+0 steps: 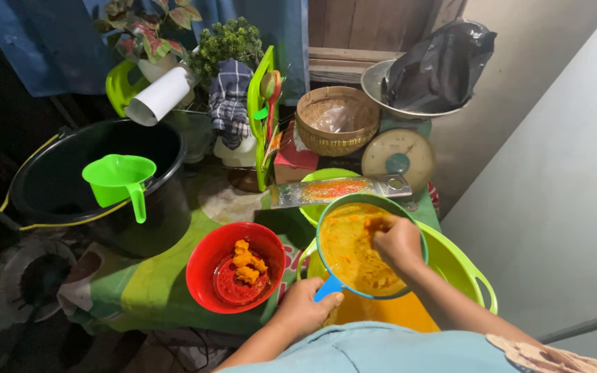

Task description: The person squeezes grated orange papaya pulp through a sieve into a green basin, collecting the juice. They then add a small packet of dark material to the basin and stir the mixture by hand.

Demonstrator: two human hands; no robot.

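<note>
Orange, wet pulp (354, 252) is lying in a round strainer (371, 247) over a lime-green basin (461, 266). The right hand (396, 240) is pressing closed fingers into it; it looks soft and slippery. The left hand (305, 307) is gripping the blue handle (327, 287), likely the firmest hold.

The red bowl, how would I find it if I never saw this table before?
Start at the big black bucket with the green scoop hanging on its rim, then look right and nearer to the person along the green tablecloth. The red bowl sits there, just left of the strainer under the hands. It is the only red one, holding orange chunks.
</note>
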